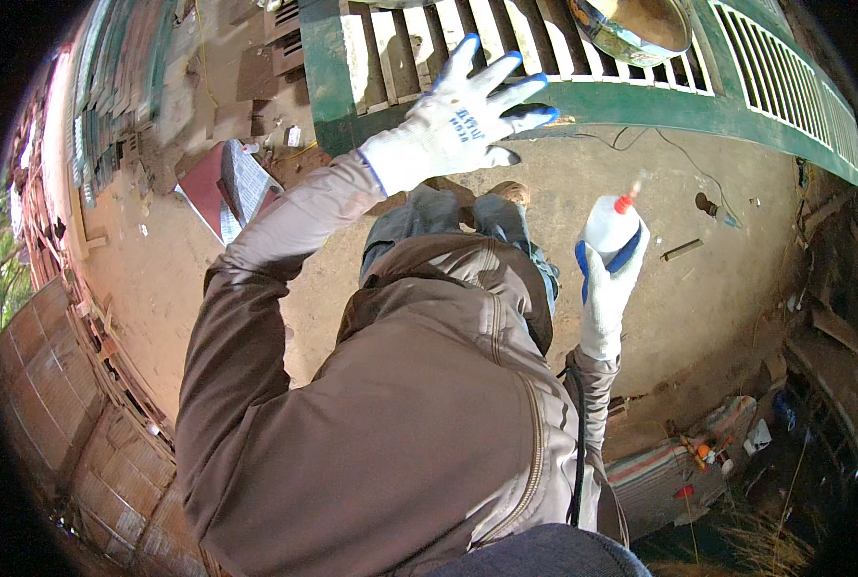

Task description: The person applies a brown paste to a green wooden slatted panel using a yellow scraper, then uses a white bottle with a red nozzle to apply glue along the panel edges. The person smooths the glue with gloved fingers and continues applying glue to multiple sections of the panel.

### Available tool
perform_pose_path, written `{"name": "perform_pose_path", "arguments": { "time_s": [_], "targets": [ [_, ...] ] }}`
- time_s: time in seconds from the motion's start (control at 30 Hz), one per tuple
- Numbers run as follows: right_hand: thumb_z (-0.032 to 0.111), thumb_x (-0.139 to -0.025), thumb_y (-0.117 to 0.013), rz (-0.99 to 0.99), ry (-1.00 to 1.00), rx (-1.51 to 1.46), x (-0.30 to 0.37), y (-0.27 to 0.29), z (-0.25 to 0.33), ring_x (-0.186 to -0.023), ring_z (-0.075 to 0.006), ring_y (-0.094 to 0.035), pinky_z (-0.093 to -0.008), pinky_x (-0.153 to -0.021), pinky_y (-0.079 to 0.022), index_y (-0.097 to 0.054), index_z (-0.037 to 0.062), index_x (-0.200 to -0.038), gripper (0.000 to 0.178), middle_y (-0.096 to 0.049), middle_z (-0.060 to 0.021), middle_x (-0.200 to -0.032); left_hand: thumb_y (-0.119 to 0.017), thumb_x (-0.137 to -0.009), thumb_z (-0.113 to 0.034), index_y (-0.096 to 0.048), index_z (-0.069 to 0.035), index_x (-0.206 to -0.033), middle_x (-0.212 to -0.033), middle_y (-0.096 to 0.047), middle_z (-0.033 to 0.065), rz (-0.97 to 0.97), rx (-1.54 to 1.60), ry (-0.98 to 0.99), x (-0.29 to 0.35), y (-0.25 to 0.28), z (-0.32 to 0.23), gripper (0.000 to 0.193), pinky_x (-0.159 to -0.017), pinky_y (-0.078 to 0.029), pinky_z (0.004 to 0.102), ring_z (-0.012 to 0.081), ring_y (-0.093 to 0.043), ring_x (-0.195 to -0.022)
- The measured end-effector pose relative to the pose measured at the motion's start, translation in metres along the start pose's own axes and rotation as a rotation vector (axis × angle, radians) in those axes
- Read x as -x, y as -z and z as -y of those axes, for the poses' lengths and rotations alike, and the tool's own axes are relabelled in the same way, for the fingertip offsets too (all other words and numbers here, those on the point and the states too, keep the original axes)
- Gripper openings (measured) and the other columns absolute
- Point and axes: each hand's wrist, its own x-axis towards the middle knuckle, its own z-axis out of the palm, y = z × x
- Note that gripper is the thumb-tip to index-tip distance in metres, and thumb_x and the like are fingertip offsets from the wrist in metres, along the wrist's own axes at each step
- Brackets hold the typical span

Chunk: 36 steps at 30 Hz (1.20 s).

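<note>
My left hand (pixel 463 120), in a white glove with blue fingertips, is spread open over the near edge of a green frame with white slats (pixel 564 101). It holds nothing, and whether it touches the frame I cannot tell. To the right, my gloved right hand (pixel 610 298) is closed around a white squeeze bottle (pixel 607 229). The bottle stands upright in the grip, its red collar and narrow nozzle pointing away from me. Bare floor separates the bottle from the green frame.
An open tin (pixel 641 34) rests on the slats. A dark red and printed sheet (pixel 232 188) lies on the floor at left, near stacked green slatted panels (pixel 112 96). Thin dark cable (pixel 698 173) and a short stick (pixel 681 250) lie at right. Striped sacking (pixel 684 462) is behind.
</note>
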Motion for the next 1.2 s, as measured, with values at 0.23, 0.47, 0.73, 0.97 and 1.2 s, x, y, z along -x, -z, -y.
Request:
{"name": "perform_pose_path", "arguments": {
  "time_s": [0.23,0.47,0.73,0.97,1.2],
  "targets": [
    [0.015,-0.079,-0.084,-0.017,0.085,0.422,-0.008,-0.020,0.029,-0.110,-0.0269,-0.065,-0.0397,-0.098,-0.052,-0.052,0.0012,-0.140,0.070,-0.065,-0.0171,-0.122,-0.064,-0.089,-0.066,-0.046,-0.039,-0.157,-0.167,-0.038,0.0035,-0.055,0.106,0.051,0.054,-0.012,0.016,0.075,-0.121,-0.016,0.0715,0.0334,-0.036,-0.150],
    [0.023,-0.076,-0.087,0.036,0.404,0.980,-0.010,-0.034,0.055,-0.104,-0.0359,-0.067,-0.0444,-0.091,-0.055,-0.059,0.0046,-0.139,0.071,-0.070,-0.0164,-0.120,-0.066,-0.089,-0.063,-0.052,-0.033,-0.153,-0.162,-0.042,0.0070,-0.131,0.168,0.248,0.094,-0.026,0.024,0.072,-0.121,-0.019,0.0680,0.0346,-0.037,-0.147],
    [0.029,-0.073,-0.086,0.064,0.428,1.288,-0.009,-0.048,0.075,-0.095,-0.0306,-0.065,-0.0424,-0.080,-0.054,-0.064,0.0085,-0.139,0.073,-0.072,-0.0092,-0.111,-0.049,-0.096,-0.071,-0.048,-0.024,-0.157,-0.158,-0.046,0.0110,-0.133,0.202,0.436,0.112,-0.027,0.028,0.077,-0.118,-0.022,0.0679,0.0384,-0.040,-0.145],
    [0.029,-0.074,-0.087,0.078,0.422,1.282,-0.010,-0.052,0.082,-0.095,-0.0299,-0.064,-0.0419,-0.080,-0.054,-0.064,0.0100,-0.142,0.074,-0.072,-0.0096,-0.111,-0.054,-0.094,-0.071,-0.050,-0.021,-0.155,-0.159,-0.045,0.0109,-0.160,0.250,0.456,0.111,-0.031,0.026,0.079,-0.119,-0.022,0.0668,0.0392,-0.038,-0.146],
    [0.029,-0.077,-0.085,0.151,0.414,1.246,-0.008,-0.061,0.080,-0.099,-0.0330,-0.065,-0.0441,-0.087,-0.055,-0.062,0.0081,-0.142,0.072,-0.071,-0.0130,-0.113,-0.060,-0.091,-0.070,-0.052,-0.020,-0.154,-0.159,-0.045,0.0110,-0.182,0.283,0.459,0.111,-0.030,0.027,0.081,-0.121,-0.021,0.0670,0.0403,-0.038,-0.146]
  ]
}}
